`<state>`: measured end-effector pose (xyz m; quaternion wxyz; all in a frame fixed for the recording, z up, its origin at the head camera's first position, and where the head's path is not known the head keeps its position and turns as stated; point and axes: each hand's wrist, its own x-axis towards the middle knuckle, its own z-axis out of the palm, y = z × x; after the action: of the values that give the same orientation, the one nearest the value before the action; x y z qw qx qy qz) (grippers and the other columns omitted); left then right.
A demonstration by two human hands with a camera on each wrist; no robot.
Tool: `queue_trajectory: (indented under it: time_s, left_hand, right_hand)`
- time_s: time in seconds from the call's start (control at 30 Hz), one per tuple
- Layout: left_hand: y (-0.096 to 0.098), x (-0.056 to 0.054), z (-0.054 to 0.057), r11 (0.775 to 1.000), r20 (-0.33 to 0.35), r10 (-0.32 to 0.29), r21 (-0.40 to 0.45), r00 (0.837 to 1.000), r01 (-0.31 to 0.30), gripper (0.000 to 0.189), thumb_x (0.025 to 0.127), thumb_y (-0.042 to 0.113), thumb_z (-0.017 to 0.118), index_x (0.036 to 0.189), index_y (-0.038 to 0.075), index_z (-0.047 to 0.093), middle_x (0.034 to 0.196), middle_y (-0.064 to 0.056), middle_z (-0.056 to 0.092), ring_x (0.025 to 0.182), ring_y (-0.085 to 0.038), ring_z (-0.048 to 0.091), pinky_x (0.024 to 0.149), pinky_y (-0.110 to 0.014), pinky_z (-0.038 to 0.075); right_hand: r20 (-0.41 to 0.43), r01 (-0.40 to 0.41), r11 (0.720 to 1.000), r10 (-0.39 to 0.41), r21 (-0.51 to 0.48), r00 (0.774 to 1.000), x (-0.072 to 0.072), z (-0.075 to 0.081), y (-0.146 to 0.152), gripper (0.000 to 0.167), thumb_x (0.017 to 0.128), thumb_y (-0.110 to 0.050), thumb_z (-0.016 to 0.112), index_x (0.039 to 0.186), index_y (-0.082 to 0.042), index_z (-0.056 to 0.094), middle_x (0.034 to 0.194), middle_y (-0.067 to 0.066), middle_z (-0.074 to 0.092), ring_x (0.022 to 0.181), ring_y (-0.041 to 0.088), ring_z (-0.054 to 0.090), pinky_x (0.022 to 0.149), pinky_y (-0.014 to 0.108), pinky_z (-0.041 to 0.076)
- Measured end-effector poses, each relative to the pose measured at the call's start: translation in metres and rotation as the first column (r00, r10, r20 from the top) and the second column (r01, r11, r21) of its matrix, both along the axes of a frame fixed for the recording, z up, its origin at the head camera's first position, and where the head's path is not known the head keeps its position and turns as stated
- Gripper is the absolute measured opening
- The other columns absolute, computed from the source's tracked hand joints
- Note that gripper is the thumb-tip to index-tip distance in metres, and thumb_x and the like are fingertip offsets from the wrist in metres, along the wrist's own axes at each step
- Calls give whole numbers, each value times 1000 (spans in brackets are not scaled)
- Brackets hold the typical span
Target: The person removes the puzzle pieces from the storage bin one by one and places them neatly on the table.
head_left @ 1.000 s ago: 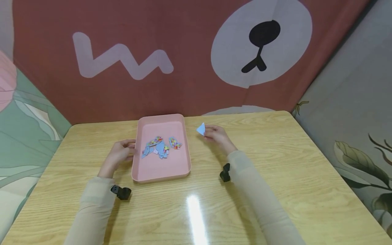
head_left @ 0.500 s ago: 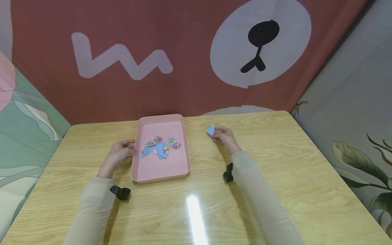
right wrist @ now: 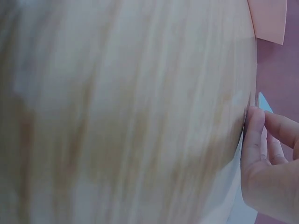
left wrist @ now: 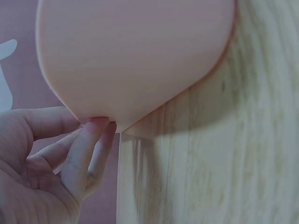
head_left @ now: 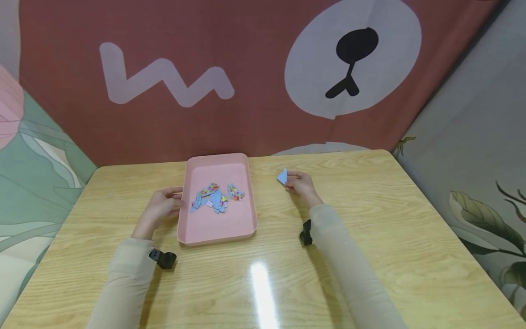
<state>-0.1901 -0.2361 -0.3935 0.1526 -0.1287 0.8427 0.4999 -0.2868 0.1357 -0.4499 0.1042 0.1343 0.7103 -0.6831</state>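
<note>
A shallow pink tray [head_left: 215,226] lies on the table, holding a loose pile of blue and multicoloured paper pieces [head_left: 217,198] and a smaller patterned bit [head_left: 235,192] on its right side. At the tray's left wall is my left hand [head_left: 161,204]; its fingertips hold the wall near the rim, as the left wrist view shows from outside. Right of the tray, my right hand [head_left: 301,183] pinches a light-blue triangular piece of paper [head_left: 282,176] between thumb and fingers, above the tabletop. In the right wrist view only a pale tip of this paper [right wrist: 265,101] shows past the fingers.
The wooden table [head_left: 213,283] ends at the back against a reddish-brown cloth [head_left: 255,123] with a cartoon face print. A bright light streak [head_left: 264,292] reflects off its front. Small black cameras [head_left: 163,259] sit at both wrists.
My right hand, with the blue paper triangle, has shifted a little to the right, away from the tray, and then stayed nearly still. The left hand and tray look unmoved.
</note>
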Motion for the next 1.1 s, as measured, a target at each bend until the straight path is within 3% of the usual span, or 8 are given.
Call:
queue_trajectory:
  time_s: [0.03, 0.17, 0.3, 0.4, 0.67, 0.8, 0.9, 1.1]
  left_hand:
    - [0, 0, 0, 1000, -3, -4, 6, 1000, 4, 59, 92, 8, 53, 146, -2, 32, 142, -28, 42, 112, -25, 56, 83, -27, 56]
    - [-1, 1, 1, 1000, -9, -18, 22, 1000, 18, 60, 92, 7, 53, 147, -2, 31, 143, -29, 41, 116, -27, 55, 82, -26, 56]
    - [-1, 1, 0, 1000, -10, -17, 23, 1000, 17, 60, 91, 7, 54, 147, -2, 31, 142, -28, 42, 112, -24, 57, 81, -25, 56]
    - [-1, 1, 0, 1000, -10, -12, 20, 1000, 12, 60, 91, 7, 54, 147, -2, 32, 141, -28, 42, 110, -23, 57, 79, -24, 56]
    - [-1, -1, -1, 1000, -6, -2, 11, 1000, 2, 59, 92, 8, 53, 146, -1, 32, 142, -28, 42, 106, -21, 58, 80, -25, 56]
    - [-1, -1, -1, 1000, 3, 5, 9, 1000, -5, 59, 92, 7, 52, 147, -1, 32, 142, -28, 42, 112, -24, 56, 82, -26, 56]
    - [0, -1, 0, 1000, 4, 3, 11, 1000, -3, 59, 92, 6, 53, 147, -1, 32, 142, -28, 42, 116, -27, 54, 83, -27, 56]
    - [0, 0, 0, 1000, -22, -14, 11, 1000, 14, 59, 92, 6, 54, 145, -4, 33, 140, -30, 43, 110, -25, 57, 80, -28, 57]
  right_hand:
    - [28, 9, 999, -10, 41, 1000, 9, 14, -6, 47, 88, 6, 57, 134, 1, 51, 131, 22, 57, 71, 6, 59, 66, 18, 54]
    - [25, -13, 999, 12, 51, 1000, 25, 39, -15, 47, 90, 9, 51, 137, 8, 45, 136, 28, 51, 66, 3, 58, 65, 16, 54]
    - [-1, 8, 998, -8, 62, 1000, 26, 38, -19, 45, 88, 12, 52, 133, 9, 48, 133, 30, 53, 66, 4, 58, 60, 15, 51]
    - [-23, 23, 995, -21, 93, 1000, 17, 25, -17, 45, 86, 12, 54, 131, 7, 51, 130, 29, 55, 71, 7, 58, 59, 15, 49]
    - [-86, 30, 937, 0, 348, 996, 20, 27, -19, 39, 85, 5, 58, 125, 5, 58, 122, 22, 60, 88, 16, 56, 63, 13, 47]
    - [-103, 11, 934, 28, 357, 994, 24, 36, -24, 38, 88, 1, 58, 126, 4, 58, 121, 21, 57, 99, 22, 55, 79, 22, 51]
    - [-132, -17, 942, 65, 336, 989, 25, 42, -34, 38, 89, 0, 57, 126, 4, 57, 116, 19, 58, 97, 21, 55, 86, 30, 51]
    - [-194, -87, 954, 147, 287, 970, 27, 49, -64, 34, 88, 3, 58, 121, 7, 60, 109, 20, 62, 94, 23, 59, 85, 33, 54]
